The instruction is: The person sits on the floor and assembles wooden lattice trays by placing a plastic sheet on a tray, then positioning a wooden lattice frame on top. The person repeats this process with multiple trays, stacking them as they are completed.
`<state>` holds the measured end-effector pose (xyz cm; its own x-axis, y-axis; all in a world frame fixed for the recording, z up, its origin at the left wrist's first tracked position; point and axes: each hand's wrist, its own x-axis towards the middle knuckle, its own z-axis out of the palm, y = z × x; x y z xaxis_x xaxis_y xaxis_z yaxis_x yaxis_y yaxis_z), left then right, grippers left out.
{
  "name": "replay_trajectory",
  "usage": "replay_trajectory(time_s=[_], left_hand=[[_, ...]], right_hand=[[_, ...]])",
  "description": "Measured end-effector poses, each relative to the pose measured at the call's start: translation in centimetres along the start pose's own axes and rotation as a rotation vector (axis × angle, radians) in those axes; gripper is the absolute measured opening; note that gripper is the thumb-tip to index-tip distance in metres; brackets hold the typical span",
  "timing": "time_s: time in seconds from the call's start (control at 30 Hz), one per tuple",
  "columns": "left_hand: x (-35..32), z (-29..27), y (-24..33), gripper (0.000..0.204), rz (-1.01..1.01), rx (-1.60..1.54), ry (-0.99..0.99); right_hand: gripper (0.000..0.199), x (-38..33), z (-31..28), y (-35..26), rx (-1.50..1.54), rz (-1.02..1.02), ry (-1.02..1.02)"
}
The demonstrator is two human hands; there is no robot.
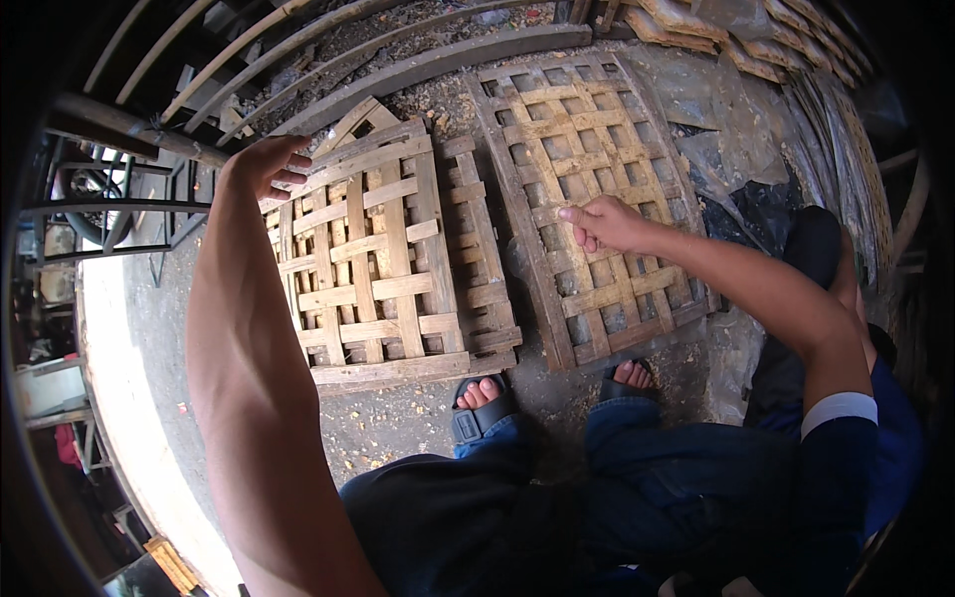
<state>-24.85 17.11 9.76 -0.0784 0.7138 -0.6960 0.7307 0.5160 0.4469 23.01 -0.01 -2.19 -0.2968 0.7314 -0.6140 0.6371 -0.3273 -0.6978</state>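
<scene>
Two woven lattice panels of flat wooden strips lie in front of my feet. The left panel (366, 261) is pale and rests on other slatted pieces, one of which (475, 224) sticks out along its right side. A darker frame surrounds the right panel (585, 129). My left hand (271, 167) is over the far left corner of the left panel, fingers apart and slightly bent; whether it touches the wood I cannot tell. Above the middle of the right panel, my right hand (605, 225) is closed, its thumb against curled fingers. Anything inside it is hidden.
Beyond the panels runs a long wooden beam (438, 75), with curved poles behind it. Black metal frames (109, 204) stand at left. Stacked boards (696, 25) and plastic sheeting (731, 149) are at right. Behind my right forearm shows dark cloth (811, 244), possibly another person's.
</scene>
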Motion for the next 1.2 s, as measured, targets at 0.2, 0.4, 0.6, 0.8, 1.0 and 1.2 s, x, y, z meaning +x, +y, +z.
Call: replay_trajectory(time_s=[0.2,0.4,0.6,0.8,1.0,1.2], left_hand=[[0.0,0.1,0.0,0.060,-0.011,-0.008,0.002],[-0.1,0.2,0.0,0.059,-0.006,-0.018,0.007],[0.0,0.3,0.2,0.059,-0.011,-0.021,0.007],[0.1,0.3,0.2,0.060,-0.017,-0.016,-0.002],[-1.3,-0.6,2.0,0.057,0.119,-0.178,0.019],[-11.9,-15.6,14.3,0.032,1.335,-0.679,0.027]], right_hand=[[0.025,0.8,-0.4,2.5,-0.214,-0.259,0.153],[0.020,0.7,-1.1,2.9,-0.231,-0.238,0.172],[0.020,1.0,-1.4,3.0,-0.273,-0.237,0.150],[0.020,1.0,-1.3,3.6,-0.306,-0.277,0.138],[0.019,1.4,-1.0,3.7,-0.307,-0.279,0.133],[0.017,1.8,-0.7,4.1,-0.248,-0.311,0.117]])
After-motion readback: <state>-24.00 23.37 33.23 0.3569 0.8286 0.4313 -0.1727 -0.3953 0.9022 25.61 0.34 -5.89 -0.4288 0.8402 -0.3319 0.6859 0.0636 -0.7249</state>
